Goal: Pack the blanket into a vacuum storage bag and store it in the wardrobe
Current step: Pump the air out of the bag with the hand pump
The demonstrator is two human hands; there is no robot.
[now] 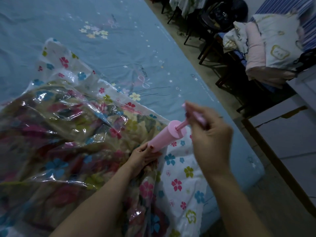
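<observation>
Left hand (143,157) grips pink pump barrel (165,138) on vacuum bag (68,130); right hand (211,134) fingers grip plunger handle (196,116), raised.

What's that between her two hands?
In the head view, a pink hand pump: the left hand holds its barrel against the vacuum storage bag, and the right hand grips the plunger handle.

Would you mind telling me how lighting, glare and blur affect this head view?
Head view: dim and bluish overall; white glare streaks on the vacuum bag partly hide the blanket; the right hand on the pump handle is motion-blurred; the left hand holding the pump is sharper; wide-angle bending curves the bed edge.
</observation>
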